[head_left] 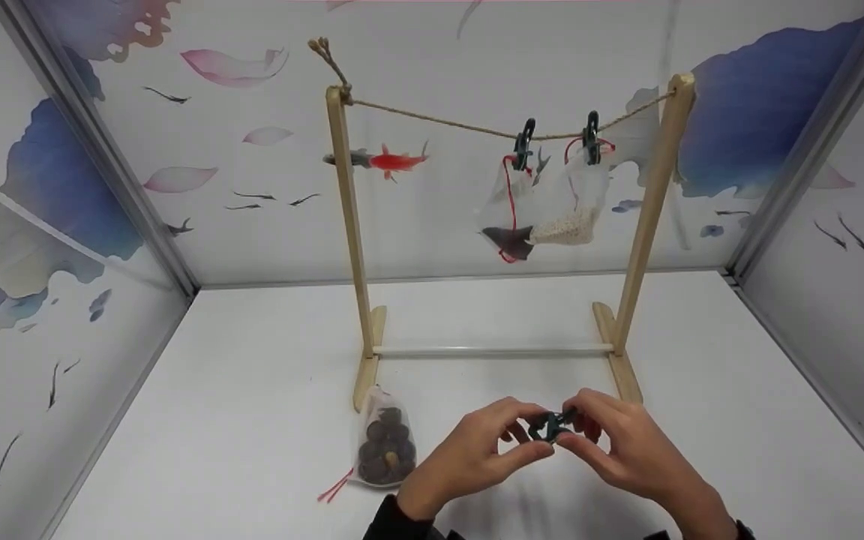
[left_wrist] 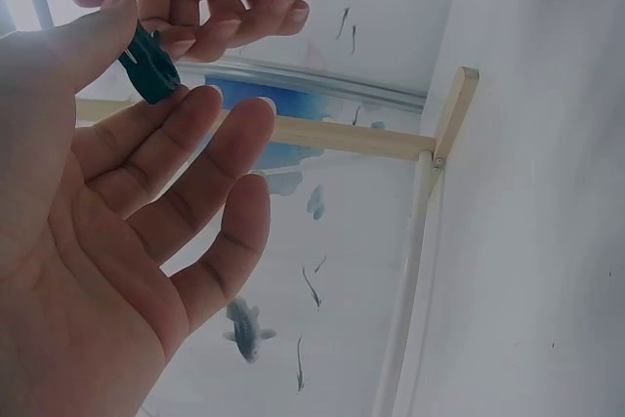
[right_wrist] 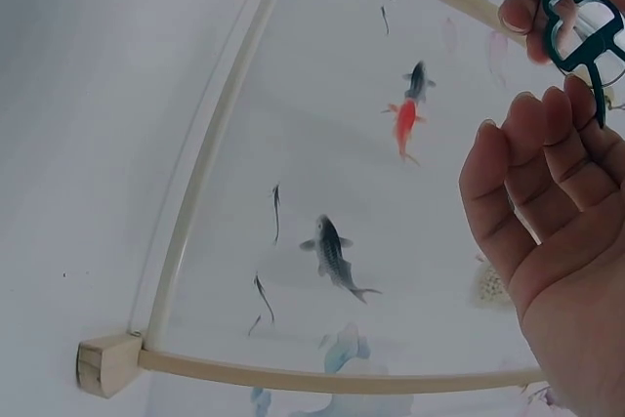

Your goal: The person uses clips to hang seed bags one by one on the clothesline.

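Note:
Above the table's front part, a dark green clothespin (head_left: 550,427) is held between both hands. My left hand (head_left: 486,444) pinches its rounded end between thumb and fingers. At the handle end, my right hand (head_left: 633,444) grips it with thumb and index finger. In the right wrist view, the looped end of the clothespin (right_wrist: 589,41) and one thin handle show. Left of my left hand, a mesh drawstring bag (head_left: 387,446) of dark round pieces lies on the table, its red cord towards the left.
A wooden rack (head_left: 361,247) with a sagging rope (head_left: 432,118) stands behind the hands. Two dark clothespins hold mesh bags on the rope: one with dark contents (head_left: 508,241), one with pale grains (head_left: 567,225). A white rod (head_left: 492,351) joins the rack's feet. Printed walls enclose the table.

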A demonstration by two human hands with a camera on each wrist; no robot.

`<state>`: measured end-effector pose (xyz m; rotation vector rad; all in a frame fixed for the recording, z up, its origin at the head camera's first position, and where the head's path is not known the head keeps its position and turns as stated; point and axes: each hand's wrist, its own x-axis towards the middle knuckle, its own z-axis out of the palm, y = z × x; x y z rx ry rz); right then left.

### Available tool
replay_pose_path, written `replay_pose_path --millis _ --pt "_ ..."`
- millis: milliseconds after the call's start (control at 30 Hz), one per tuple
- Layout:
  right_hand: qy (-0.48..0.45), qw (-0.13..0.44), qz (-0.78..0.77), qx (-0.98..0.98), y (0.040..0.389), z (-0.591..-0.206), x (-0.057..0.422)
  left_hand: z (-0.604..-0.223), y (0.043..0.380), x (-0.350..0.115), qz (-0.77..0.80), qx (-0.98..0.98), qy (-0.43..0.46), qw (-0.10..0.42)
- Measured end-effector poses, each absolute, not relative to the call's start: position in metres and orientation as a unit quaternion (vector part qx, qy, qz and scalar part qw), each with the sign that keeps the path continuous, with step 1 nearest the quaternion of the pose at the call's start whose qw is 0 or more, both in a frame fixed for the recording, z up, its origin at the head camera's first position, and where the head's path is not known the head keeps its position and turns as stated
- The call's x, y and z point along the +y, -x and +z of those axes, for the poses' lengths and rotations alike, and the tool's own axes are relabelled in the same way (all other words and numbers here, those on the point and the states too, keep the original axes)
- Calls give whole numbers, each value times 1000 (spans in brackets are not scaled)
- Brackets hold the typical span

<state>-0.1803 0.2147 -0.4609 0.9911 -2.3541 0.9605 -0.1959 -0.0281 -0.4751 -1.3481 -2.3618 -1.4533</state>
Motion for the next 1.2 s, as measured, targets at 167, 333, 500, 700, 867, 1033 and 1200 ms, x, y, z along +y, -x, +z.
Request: replay_pose_path --millis 167,333,500,700,867,1033,1200 --pt "-354 205 347 -844 180 -461 214 -475 196 -28 -473 -767 433 27" --pt "-360 219 348 -838 182 -463 213 -475 195 -28 -475 -764 435 31" --pt "-367 230 345 -833 183 -466 213 -475 196 -28 -477 -762 436 33" --pt "-370 232 347 -830 184 -465 213 -475 196 -29 -472 -766 435 34" --pt "-374 242 340 -828 184 -464 213 -474 196 -33 -467 -771 431 37" --pt "-374 265 332 -824 187 -465 213 -472 198 -41 -455 -785 416 54" --pt "-375 275 328 -822 188 -464 214 -466 204 -56 -449 -806 377 82"
